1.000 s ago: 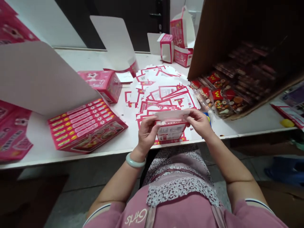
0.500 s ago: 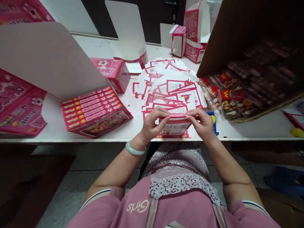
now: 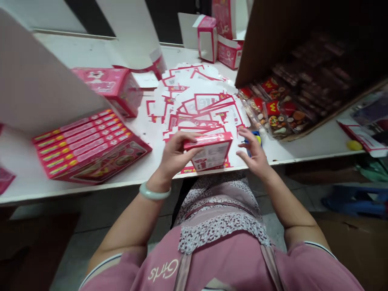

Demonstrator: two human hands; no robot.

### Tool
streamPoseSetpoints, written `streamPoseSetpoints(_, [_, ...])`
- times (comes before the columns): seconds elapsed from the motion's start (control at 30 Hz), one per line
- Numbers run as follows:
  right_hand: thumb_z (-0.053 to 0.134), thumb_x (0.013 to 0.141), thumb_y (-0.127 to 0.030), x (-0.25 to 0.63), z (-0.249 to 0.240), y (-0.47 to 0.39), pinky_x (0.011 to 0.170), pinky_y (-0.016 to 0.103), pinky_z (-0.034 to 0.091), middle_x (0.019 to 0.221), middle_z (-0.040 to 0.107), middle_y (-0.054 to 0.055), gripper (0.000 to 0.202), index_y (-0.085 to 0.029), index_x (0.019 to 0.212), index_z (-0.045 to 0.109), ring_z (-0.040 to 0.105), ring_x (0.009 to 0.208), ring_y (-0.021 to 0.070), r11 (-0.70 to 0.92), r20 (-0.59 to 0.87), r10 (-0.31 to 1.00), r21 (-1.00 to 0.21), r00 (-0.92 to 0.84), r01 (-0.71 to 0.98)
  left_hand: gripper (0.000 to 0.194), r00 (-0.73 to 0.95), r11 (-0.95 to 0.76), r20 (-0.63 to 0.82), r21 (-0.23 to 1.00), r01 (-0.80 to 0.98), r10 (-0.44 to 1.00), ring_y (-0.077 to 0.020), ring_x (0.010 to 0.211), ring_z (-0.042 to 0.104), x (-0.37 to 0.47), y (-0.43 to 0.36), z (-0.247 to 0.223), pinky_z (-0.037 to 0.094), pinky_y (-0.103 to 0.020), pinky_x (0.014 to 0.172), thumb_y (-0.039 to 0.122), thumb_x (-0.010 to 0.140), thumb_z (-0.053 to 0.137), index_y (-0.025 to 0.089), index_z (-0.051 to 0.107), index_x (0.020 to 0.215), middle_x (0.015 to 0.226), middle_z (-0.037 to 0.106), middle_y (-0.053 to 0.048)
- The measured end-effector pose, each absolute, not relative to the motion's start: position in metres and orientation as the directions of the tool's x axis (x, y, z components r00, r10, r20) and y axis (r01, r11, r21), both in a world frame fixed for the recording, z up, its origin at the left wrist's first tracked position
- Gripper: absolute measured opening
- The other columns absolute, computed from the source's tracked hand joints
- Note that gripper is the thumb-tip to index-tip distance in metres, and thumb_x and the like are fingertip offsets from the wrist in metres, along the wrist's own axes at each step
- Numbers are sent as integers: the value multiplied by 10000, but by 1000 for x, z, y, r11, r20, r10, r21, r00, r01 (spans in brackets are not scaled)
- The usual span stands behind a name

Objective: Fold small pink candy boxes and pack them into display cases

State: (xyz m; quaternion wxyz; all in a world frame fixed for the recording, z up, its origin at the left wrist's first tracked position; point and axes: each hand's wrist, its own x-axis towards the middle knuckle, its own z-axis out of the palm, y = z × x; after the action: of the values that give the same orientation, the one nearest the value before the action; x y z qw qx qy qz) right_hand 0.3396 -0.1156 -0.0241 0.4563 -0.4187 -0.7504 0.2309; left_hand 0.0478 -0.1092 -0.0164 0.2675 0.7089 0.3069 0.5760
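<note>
My left hand (image 3: 178,153) grips the left end of a slim pink box (image 3: 212,151), thumb on the near face and fingers behind. The box stands on edge by the table's front, its printed back towards me. Just off the box's right end is my right hand (image 3: 253,151), fingers apart and holding nothing. Behind the box spreads a heap of flat pink-and-white cartons (image 3: 203,105). To the left, an open display box (image 3: 100,169) holds a row of similar slim pink boxes (image 3: 87,137).
A large cardboard carton (image 3: 257,52) on the right holds candy packs in clear wrap (image 3: 273,109). A blue object (image 3: 257,139) lies behind my right hand. More pink boxes (image 3: 207,38) stand at the back, and another pink display box (image 3: 106,85) at the left.
My right hand has let go of the slim box and moved off to its right. The left hand still holds the box, now turned slightly. The whole view has shifted with my head.
</note>
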Motion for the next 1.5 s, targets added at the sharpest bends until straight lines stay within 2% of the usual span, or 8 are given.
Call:
streamPoseSetpoints(0.1, [580,919,-381,401,-42,-119,845,381,576,1253,672,148,383,-191,1246,639,668,1024,238,200,312,947,-756,74,623,292,-87,-651,667,743,156,740,-208,1080,704,61,-113,-22,634,-358,919,256,848,814,245,610,1057,1138,707,-37])
streamPoseSetpoints(0.2, [577,900,-346,438,-64,-129,868,415,540,1056,693,138,268,-162,996,746,631,801,206,-58,141,973,-611,181,790,281,-140,-636,660,750,179,739,-218,1071,699,80,-112,-30,633,-402,947,272,843,815,253,623,1049,1127,703,-43])
streamPoseSetpoints(0.47, [628,832,-509,428,-107,-137,777,362,557,973,654,80,342,-188,853,745,635,847,198,-83,110,930,-866,351,492,275,-25,-648,672,723,241,740,-202,1053,706,97,-106,-32,646,-357,888,267,854,792,238,625,1070,1134,714,-42])
streamPoseSetpoints(0.83, [676,782,-363,426,-103,-159,832,388,538,807,666,74,214,-211,638,629,614,775,206,-206,64,911,-785,406,584,331,-32,-620,656,727,297,754,-211,1027,694,85,-97,-37,649,-372,839,282,844,819,288,647,1127,1101,696,-42])
streamPoseSetpoints(1.1, [713,837,-413,329,-6,-142,601,303,567,784,747,11,247,-239,1005,767,614,580,127,89,84,991,-995,-101,54,561,441,-806,744,217,550,501,-189,820,671,84,-105,3,577,-288,620,221,926,628,250,458,1460,1080,660,-76])
streamPoseSetpoints(1.23, [666,874,-391,291,19,-100,615,299,553,818,747,11,478,-209,1316,648,645,641,147,191,163,974,-964,-157,183,498,625,-803,603,44,595,496,-168,632,577,85,-100,15,441,-260,474,212,985,503,251,482,1481,918,610,-65])
streamPoseSetpoints(1.37, [686,863,-472,300,8,-77,684,368,530,740,723,8,728,-204,1496,448,674,699,221,222,174,975,-797,-140,561,370,539,-822,674,186,538,505,-170,697,602,80,-85,2,454,-264,520,228,1004,510,233,585,1366,966,625,-76])
streamPoseSetpoints(1.5, [698,806,-585,342,-33,-82,731,462,540,1016,728,150,714,-222,1402,550,673,845,301,261,339,940,-636,-41,726,214,276,-799,762,484,358,586,-188,933,649,61,-81,-18,561,-327,790,251,1000,573,227,607,1209,1010,653,-70])
